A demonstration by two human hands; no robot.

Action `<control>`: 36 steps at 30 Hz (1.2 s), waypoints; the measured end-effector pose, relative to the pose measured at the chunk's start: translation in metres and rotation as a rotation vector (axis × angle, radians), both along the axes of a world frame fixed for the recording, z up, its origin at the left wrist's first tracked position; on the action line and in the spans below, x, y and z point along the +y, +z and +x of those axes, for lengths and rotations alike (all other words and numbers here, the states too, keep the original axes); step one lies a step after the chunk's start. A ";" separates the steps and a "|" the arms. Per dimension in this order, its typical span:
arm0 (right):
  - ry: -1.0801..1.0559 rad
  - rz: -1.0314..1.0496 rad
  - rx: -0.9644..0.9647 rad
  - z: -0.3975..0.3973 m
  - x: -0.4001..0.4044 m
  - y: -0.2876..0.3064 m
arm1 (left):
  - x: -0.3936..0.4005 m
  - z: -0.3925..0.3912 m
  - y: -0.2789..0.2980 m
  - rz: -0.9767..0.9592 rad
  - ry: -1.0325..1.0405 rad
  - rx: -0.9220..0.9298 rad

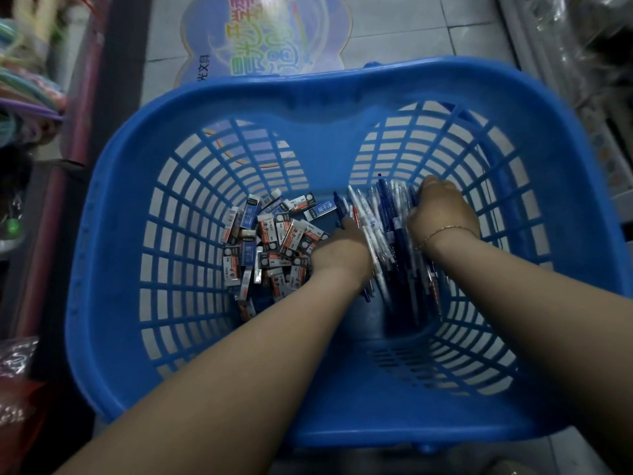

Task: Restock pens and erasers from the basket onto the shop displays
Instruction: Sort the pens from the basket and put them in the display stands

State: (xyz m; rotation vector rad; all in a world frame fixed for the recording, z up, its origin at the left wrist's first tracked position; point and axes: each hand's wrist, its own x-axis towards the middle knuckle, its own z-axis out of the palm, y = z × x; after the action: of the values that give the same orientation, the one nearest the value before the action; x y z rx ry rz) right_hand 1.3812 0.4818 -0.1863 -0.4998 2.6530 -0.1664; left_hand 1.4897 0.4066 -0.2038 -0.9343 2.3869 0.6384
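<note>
Blue and white pens (387, 241) lie in a bunch on the floor of the blue basket (329, 87), on its right half. Their long way runs from near the person to far away, so the tips point up the picture and the ends point back toward the arms.

One hand is on each side of the bunch. On the near left edge is the left hand (342, 250), with one finger reaching up along the pens. Whether its other fingers are curled under them cannot be told. On the far right side is the right hand (442, 214), with fingers bent over the top of the pens and touching them. The pens lie between the two hands, so a squeeze inward looks like the way to scoop them up together. Both hands are about as close as each other.

Left of the pens, well inside the left hand's reach, sits a loose heap of small boxed erasers (270, 248). None are held.

Around the basket are pale floor tiles, a printed card (263, 36) behind it, and shop shelves on both sides.
</note>
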 end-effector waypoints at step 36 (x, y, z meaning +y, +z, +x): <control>-0.206 0.139 -0.313 0.001 -0.008 -0.028 | 0.014 -0.037 -0.015 0.245 0.448 0.094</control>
State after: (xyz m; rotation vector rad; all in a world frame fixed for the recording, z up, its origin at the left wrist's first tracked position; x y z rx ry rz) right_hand 1.3818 0.4736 -0.2145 -0.1401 2.3820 -0.1109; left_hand 1.4526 0.4207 -0.2186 -1.3626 2.1198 1.1339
